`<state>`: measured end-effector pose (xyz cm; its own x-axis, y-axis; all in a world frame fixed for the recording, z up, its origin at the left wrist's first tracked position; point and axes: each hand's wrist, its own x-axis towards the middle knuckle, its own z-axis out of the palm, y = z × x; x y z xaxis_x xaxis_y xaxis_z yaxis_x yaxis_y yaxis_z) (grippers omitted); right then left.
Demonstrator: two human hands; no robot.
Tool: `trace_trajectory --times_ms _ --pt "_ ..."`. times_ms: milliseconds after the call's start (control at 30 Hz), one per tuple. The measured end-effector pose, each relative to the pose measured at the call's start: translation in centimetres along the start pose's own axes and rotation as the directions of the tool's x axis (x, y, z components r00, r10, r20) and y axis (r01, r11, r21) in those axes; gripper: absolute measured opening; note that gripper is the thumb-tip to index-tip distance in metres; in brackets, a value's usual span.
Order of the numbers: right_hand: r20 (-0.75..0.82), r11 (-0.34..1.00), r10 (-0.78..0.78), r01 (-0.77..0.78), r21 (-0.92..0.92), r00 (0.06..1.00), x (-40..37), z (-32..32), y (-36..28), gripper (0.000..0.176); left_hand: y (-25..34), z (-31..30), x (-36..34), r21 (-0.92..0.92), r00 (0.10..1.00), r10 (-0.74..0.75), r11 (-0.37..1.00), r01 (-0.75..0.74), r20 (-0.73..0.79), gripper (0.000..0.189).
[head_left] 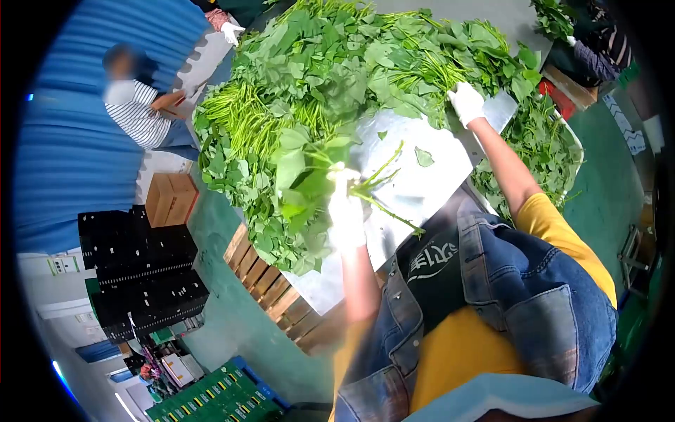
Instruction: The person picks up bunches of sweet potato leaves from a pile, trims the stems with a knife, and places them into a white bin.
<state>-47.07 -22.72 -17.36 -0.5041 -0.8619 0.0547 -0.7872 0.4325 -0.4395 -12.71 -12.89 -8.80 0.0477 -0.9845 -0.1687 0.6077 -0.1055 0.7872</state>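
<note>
My left hand (346,207), in a white glove, is closed around a small bunch of leafy green stems (380,184). The leaves point away to the left and the cut stem ends stick out to the right, over the shiny metal tabletop (422,186). At the right part of a big heap of leafy greens (323,53), my gloved right hand (466,104) has its fingers curled at the stems on the heap's near edge. Its fingertips are partly hidden among the leaves. A loose leaf (423,156) lies on the metal between my hands.
More greens fill a white-rimmed container (578,151) at my right. Other people's gloved hands (230,32) are at the far side, and a seated person (140,112) is at left. A wooden pallet (271,288), cardboard box (171,200) and black crates (144,274) stand on the green floor.
</note>
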Motion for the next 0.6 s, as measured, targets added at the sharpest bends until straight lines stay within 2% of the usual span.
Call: trace_trajectory --times_ms 33,67,133,167,200,267,300,333,400,433,467,500,533,567,600 --pt "-0.052 0.998 0.008 -0.012 -0.066 0.999 2.5 3.2 2.3 0.032 0.1 -0.3 0.1 -0.072 0.995 0.078 0.995 -0.073 0.06 0.021" --pt "-0.055 0.998 0.002 -0.005 -0.065 0.998 2.7 2.4 1.4 0.032 0.3 -0.7 0.0 -0.075 0.995 0.084 0.994 -0.08 0.059 0.021" --pt "-0.057 0.995 -0.074 0.07 -0.075 0.996 3.1 1.0 0.2 0.038 0.5 -1.5 -0.2 -0.124 0.992 0.047 0.992 -0.032 0.12 0.023" --pt "-0.037 0.99 -0.115 0.111 -0.089 0.993 3.8 1.0 0.4 0.03 0.4 -1.8 -0.1 -0.175 0.996 -0.003 0.984 0.019 0.09 0.023" --pt "-0.038 0.989 -0.119 0.115 -0.089 0.992 4.3 0.7 0.4 0.03 0.3 -2.1 -0.1 -0.176 0.996 0.001 0.984 0.015 0.09 0.023" --pt "-0.016 0.971 -0.157 0.152 -0.183 0.987 5.0 -0.8 0.0 0.022 0.4 -2.3 -0.2 -0.132 0.998 -0.052 0.99 0.056 0.031 0.023" --pt "-0.031 0.969 -0.142 0.133 -0.206 0.989 5.3 -1.8 -0.3 0.017 0.6 -1.9 -0.3 -0.048 0.999 -0.036 0.998 0.035 -0.009 0.024" --pt "-0.03 0.974 -0.119 0.111 -0.198 0.992 5.0 -2.9 -0.4 0.017 0.6 -1.5 -0.5 -0.049 0.999 -0.034 0.998 0.034 -0.01 0.024" --pt "-0.073 0.982 -0.122 0.109 -0.154 0.99 4.3 -4.9 -0.2 0.02 0.9 0.3 -0.9 0.062 0.984 -0.007 0.998 0.018 -0.177 0.026" --pt "-0.224 0.977 -0.165 0.128 -0.168 0.961 4.6 -3.6 1.3 0.019 0.0 -1.2 -0.4 0.009 0.995 -0.012 1.0 0.013 -0.099 0.029" --pt "-0.227 0.978 -0.162 0.124 -0.169 0.96 4.2 -3.4 1.4 0.019 -0.3 -1.0 -0.3 0.009 0.995 -0.014 1.0 0.015 -0.094 0.029" --pt "-0.2 0.933 -0.17 0.223 0.282 0.965 3.6 -3.4 1.6 0.015 -0.6 -0.6 -0.1 0.048 0.996 0.037 0.998 -0.033 -0.087 0.031" --pt "-0.179 0.689 -0.193 0.263 0.676 0.965 2.7 -3.3 1.9 0.012 -0.8 -0.3 0.2 0.088 0.993 0.089 0.993 -0.082 -0.078 0.033" --pt "-0.192 0.69 -0.225 0.295 0.661 0.955 -0.2 -5.1 -0.1 0.009 -2.9 -3.5 2.0 0.025 1.0 0.026 0.999 -0.026 0.012 0.037" --pt "-0.204 0.689 -0.256 0.326 0.647 0.945 -3.8 -6.9 -3.1 0.007 -2.7 -1.9 1.8 0.034 0.999 0.04 0.999 -0.039 -0.037 0.032"
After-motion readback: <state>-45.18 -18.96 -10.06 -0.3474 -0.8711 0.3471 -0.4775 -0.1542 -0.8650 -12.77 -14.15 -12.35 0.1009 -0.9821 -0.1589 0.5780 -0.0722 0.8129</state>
